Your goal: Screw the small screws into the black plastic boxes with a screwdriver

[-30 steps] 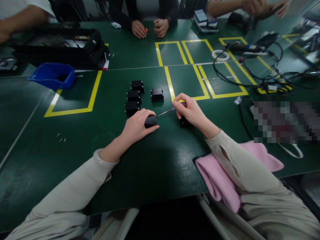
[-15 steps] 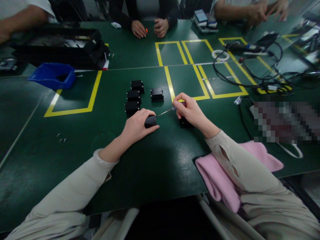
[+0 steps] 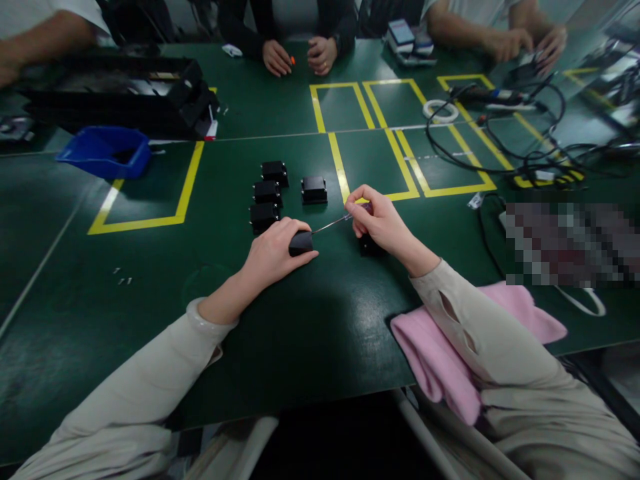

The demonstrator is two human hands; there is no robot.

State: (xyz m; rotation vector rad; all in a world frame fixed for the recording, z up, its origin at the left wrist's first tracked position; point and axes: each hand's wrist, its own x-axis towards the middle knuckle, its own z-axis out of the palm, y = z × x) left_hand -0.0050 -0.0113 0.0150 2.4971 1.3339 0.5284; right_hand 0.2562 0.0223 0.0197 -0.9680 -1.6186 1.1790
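My left hand (image 3: 277, 250) is closed around a small black box (image 3: 301, 244) on the green table, thumb along its near side. In my right hand (image 3: 375, 220) a screwdriver (image 3: 331, 225) is gripped by its handle, held slantwise. Its thin metal shaft points left, and the tip meets the right end of the held box. Partly hidden beneath my right hand is another black box (image 3: 370, 247). Beyond my left hand stand similar black boxes: one (image 3: 264, 217) close to my knuckles, two (image 3: 267, 192) behind it, and a single box (image 3: 314, 189) to their right.
Several small screws (image 3: 124, 280) lie at the left. A blue bin (image 3: 107, 152) sits before a black tray (image 3: 115, 93). Cables (image 3: 500, 157) and a white tape ring (image 3: 441, 111) are at the right. A pink cloth (image 3: 435, 353) lies under my right forearm. Co-workers' hands (image 3: 300, 58) rest across the table.
My hands, the box and the screwdriver hold almost the same position. At the far right, a co-worker's hands have lowered and come together around a small object.
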